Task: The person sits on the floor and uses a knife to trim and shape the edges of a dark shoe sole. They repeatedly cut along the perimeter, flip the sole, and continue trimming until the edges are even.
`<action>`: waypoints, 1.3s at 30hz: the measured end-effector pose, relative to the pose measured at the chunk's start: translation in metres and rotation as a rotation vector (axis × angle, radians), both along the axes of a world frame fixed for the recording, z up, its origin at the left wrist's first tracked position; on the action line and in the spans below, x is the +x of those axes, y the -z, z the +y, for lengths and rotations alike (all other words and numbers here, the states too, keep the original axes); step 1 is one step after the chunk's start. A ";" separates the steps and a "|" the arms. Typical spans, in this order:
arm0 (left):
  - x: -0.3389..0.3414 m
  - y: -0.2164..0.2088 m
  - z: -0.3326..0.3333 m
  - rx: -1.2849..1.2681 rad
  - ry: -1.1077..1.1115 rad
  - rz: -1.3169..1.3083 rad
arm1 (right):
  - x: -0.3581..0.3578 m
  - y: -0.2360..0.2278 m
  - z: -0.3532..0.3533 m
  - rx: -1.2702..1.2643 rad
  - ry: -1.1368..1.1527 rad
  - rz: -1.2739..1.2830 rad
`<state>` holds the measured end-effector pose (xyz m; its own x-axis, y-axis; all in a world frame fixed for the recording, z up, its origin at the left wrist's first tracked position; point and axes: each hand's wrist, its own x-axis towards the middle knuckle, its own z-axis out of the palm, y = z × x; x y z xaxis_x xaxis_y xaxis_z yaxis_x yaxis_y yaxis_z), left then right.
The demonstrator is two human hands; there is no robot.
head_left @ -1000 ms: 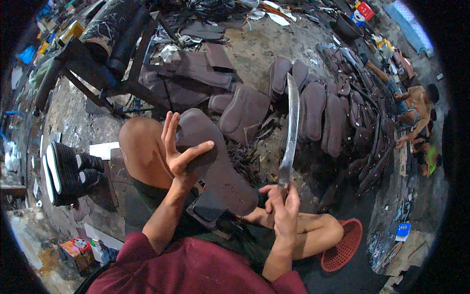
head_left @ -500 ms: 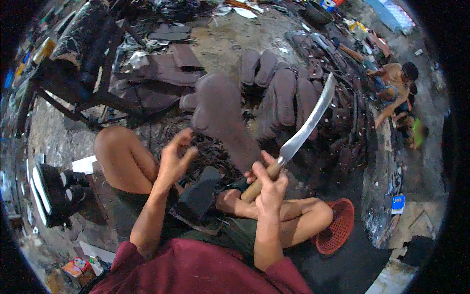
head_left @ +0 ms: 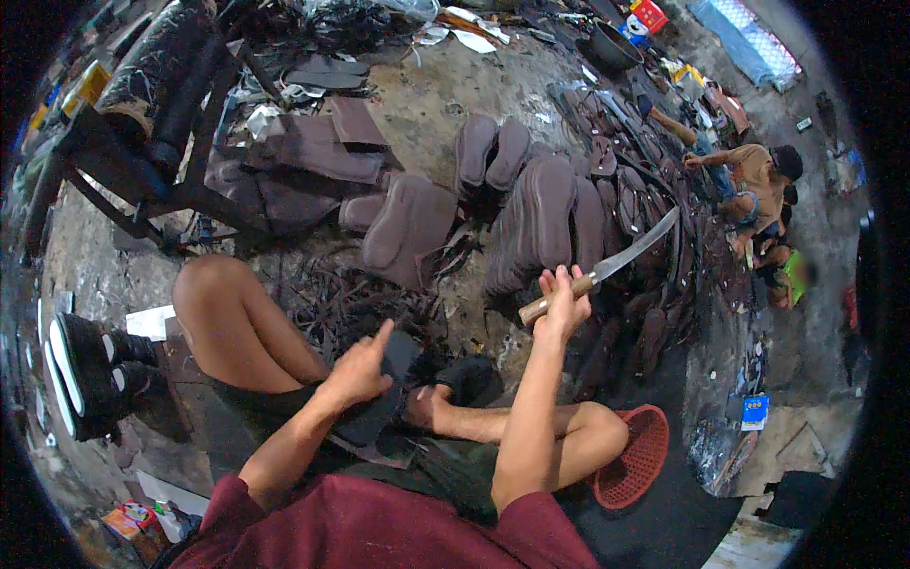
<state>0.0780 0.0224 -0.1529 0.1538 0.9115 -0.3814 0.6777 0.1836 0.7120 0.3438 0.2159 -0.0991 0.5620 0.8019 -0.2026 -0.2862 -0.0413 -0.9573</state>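
Note:
My right hand [head_left: 561,313] holds a knife [head_left: 633,250] by its wooden handle, out to the right. The long curved blade points to the far right, over the piled soles. My left hand [head_left: 362,368] has nothing in it, its index finger stretched forward and thumb apart. Beneath it a dark grey block [head_left: 384,398] rests in my lap; whether the hand touches it, I cannot tell. Ahead lies a brown sole sheet [head_left: 408,232], partly cut to a foot shape. A tight row of brown soles [head_left: 547,213] stands to its right.
Dark offcuts [head_left: 341,294] lie before my legs. More brown sheets [head_left: 318,147] are beside a black roller machine [head_left: 156,104] at the far left. A red basket [head_left: 637,460] sits by my right knee. At the right, other people [head_left: 755,180] sit low; black sandals [head_left: 90,375] lie left.
The brown sole sheet, raised between my hands before, now lies on the ground ahead. My right hand has moved rightward with the knife, tilting the blade lower. My left hand has moved down toward my lap.

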 end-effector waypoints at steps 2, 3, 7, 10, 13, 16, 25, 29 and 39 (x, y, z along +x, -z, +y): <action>-0.008 -0.018 0.003 0.034 -0.138 -0.132 | -0.004 0.001 -0.024 -0.004 0.007 -0.113; -0.014 -0.033 0.010 -0.104 -0.178 -0.208 | -0.002 0.006 -0.034 -0.001 -0.027 -0.161; -0.028 -0.047 0.017 -0.030 -0.326 -0.703 | -0.013 0.001 -0.056 -0.030 -0.152 -0.292; -0.035 -0.078 0.028 -0.192 -0.658 -0.871 | 0.010 0.003 -0.044 0.070 -0.142 -0.680; -0.048 -0.116 0.035 -0.037 -1.016 -1.019 | -0.009 -0.028 -0.050 -0.030 -0.397 -0.599; -0.068 -0.123 0.027 0.097 -1.052 -1.083 | -0.052 -0.051 -0.102 0.032 -0.716 -0.475; -0.092 -0.139 -0.011 0.030 -1.094 -1.055 | -0.024 -0.048 -0.210 0.011 -1.322 -0.698; -0.092 -0.130 -0.023 0.087 -1.118 -1.014 | -0.016 -0.058 -0.225 -0.037 -1.348 -0.777; -0.083 -0.129 -0.025 0.112 -1.046 -1.068 | -0.131 -0.010 -0.181 0.186 -1.261 -0.650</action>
